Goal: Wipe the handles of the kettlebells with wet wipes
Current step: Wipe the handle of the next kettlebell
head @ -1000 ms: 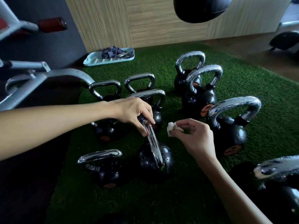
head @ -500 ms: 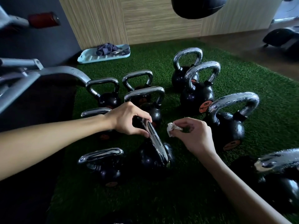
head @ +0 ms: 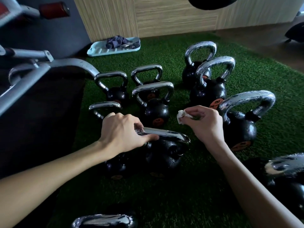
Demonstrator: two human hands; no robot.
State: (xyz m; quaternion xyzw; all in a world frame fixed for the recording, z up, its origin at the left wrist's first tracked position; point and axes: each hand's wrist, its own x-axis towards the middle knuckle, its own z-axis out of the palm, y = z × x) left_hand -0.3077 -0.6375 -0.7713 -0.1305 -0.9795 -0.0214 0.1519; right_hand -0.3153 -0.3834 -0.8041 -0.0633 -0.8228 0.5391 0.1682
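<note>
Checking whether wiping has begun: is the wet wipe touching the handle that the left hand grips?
Apart. Head view: the wet wipe, pinched by the right hand, sits above the handle with a clear gap between.

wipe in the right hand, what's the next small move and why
Probably lower the wipe onto the bare right stretch of the handle and rub along it. The right hand pinches the wipe just above that handle, not touching it, while the left hand grips the handle's left end, steadying the kettlebell.
</note>
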